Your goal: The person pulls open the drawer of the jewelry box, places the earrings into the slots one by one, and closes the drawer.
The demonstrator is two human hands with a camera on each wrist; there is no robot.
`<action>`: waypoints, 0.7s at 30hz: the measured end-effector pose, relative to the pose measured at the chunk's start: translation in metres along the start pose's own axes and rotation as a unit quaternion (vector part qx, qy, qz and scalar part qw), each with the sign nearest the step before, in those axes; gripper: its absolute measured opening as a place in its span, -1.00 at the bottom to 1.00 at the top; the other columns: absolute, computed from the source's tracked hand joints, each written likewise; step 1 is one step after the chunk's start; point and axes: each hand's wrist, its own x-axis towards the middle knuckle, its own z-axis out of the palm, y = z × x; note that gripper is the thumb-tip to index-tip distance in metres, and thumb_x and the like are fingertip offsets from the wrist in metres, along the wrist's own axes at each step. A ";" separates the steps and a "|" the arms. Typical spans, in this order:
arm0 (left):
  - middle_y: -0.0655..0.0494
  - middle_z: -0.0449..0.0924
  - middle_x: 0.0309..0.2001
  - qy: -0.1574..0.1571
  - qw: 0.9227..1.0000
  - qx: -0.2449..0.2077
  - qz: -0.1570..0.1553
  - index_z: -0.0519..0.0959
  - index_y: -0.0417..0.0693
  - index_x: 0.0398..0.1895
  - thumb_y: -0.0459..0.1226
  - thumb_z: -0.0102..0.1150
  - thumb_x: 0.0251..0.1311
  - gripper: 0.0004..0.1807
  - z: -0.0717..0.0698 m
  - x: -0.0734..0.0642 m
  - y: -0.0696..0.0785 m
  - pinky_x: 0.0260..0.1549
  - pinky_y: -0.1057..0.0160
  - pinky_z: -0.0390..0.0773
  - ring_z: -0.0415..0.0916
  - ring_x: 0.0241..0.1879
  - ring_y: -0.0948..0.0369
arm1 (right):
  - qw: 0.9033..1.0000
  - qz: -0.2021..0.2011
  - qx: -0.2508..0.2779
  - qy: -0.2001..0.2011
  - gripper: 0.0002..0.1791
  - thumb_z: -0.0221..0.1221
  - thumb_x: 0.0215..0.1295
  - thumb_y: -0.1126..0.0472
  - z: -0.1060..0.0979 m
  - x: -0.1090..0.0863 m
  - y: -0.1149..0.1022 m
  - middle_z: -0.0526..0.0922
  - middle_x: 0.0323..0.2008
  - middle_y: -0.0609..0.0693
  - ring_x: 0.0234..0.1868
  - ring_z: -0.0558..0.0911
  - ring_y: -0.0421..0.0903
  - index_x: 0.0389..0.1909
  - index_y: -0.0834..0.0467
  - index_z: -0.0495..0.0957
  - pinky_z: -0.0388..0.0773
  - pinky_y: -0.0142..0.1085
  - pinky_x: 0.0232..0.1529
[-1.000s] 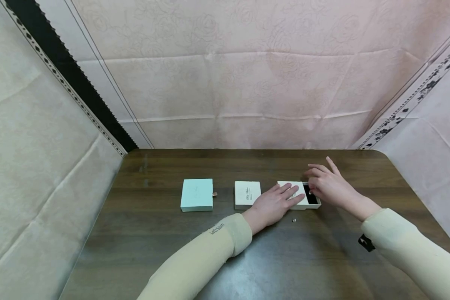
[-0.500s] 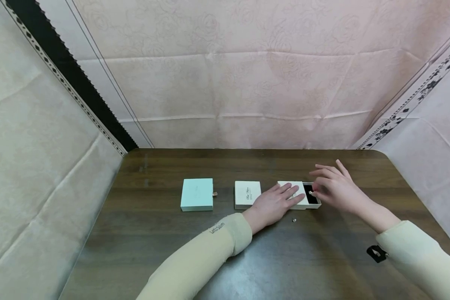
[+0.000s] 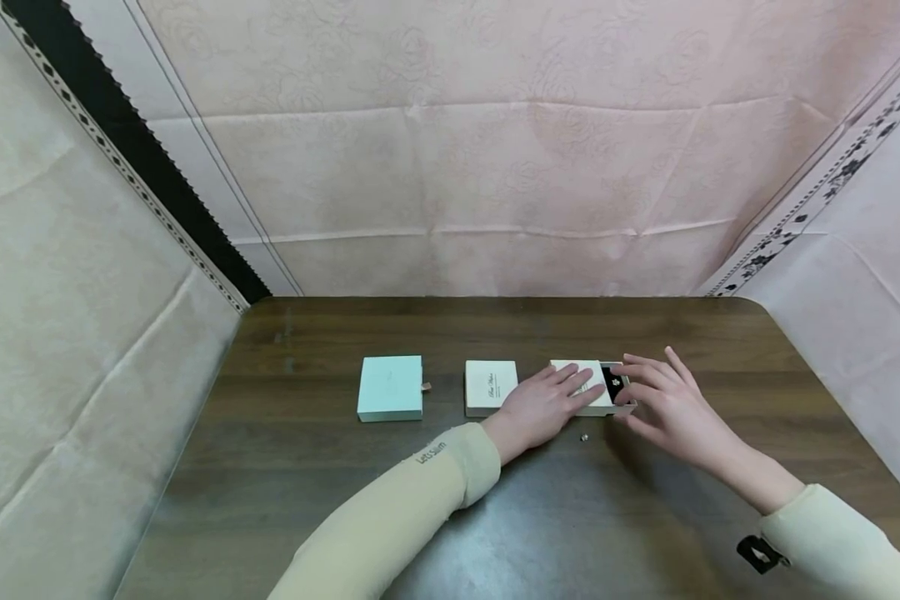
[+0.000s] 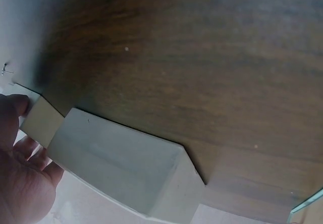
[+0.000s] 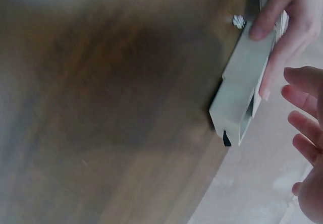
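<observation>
My left hand [image 3: 543, 408] holds the right-hand white drawer box [image 3: 588, 400], its fingers across the top. In the right wrist view the left thumb [image 5: 260, 30] touches the box's near side. The drawer stands partly out to the right, and a small shiny earring [image 3: 615, 382] lies on its black insert. My right hand [image 3: 667, 408] hovers over the drawer's outer end with fingers spread and loosely bent, apparently holding nothing. Another small sparkling earring [image 5: 238, 21] lies on the table in front of the box.
A second white box [image 3: 491, 385] stands shut just left of the held one. Further left is a mint-green box [image 3: 390, 387] with a ribbon tab on its right side. All rest on a brown wooden table [image 3: 330, 500] with cloth hanging behind it.
My right hand has let go of the earring, which now lies on the black insert. The fingers have spread and come slightly nearer. My left hand has kept its place on the box.
</observation>
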 end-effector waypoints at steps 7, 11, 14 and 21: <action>0.18 0.13 0.70 0.002 1.000 0.005 0.001 0.14 0.37 0.74 -0.20 -0.14 0.74 -0.39 0.000 0.000 -0.001 0.54 0.20 0.30 0.13 0.65 0.20 | 1.000 0.005 0.004 0.020 -0.37 -0.01 0.62 -0.35 0.010 -0.010 -0.013 0.62 0.28 0.23 0.39 0.46 0.33 -0.26 0.08 0.74 -0.24 0.13 0.69; 0.18 0.13 0.70 0.001 1.000 0.005 0.002 0.13 0.37 0.74 -0.20 -0.14 0.74 -0.39 0.000 0.000 -0.001 0.54 0.20 0.29 0.13 0.65 0.20 | 0.999 0.024 0.019 0.029 -0.39 0.04 0.60 -0.35 0.017 -0.015 -0.019 0.53 0.39 0.28 0.47 0.38 0.35 -0.23 0.07 0.77 -0.24 0.15 0.68; 0.19 0.13 0.70 -0.001 1.000 0.005 0.002 0.13 0.38 0.74 -0.21 -0.15 0.74 -0.39 -0.001 0.000 -0.001 0.54 0.20 0.28 0.13 0.65 0.21 | 0.998 0.032 0.028 0.043 -0.38 0.04 0.58 -0.36 0.024 -0.018 -0.022 0.48 0.43 0.31 0.48 0.35 0.37 -0.23 0.09 0.77 -0.23 0.16 0.67; 0.19 0.10 0.71 -0.004 1.000 0.000 -0.001 0.10 0.37 0.75 -0.18 -0.19 0.75 -0.39 0.000 0.000 0.001 0.56 0.18 0.25 0.09 0.66 0.20 | 0.995 0.056 0.055 0.055 -0.67 0.36 0.43 -0.15 0.038 -0.023 -0.025 0.45 0.44 0.36 0.53 0.30 0.35 -0.26 0.05 0.76 -0.17 0.28 0.63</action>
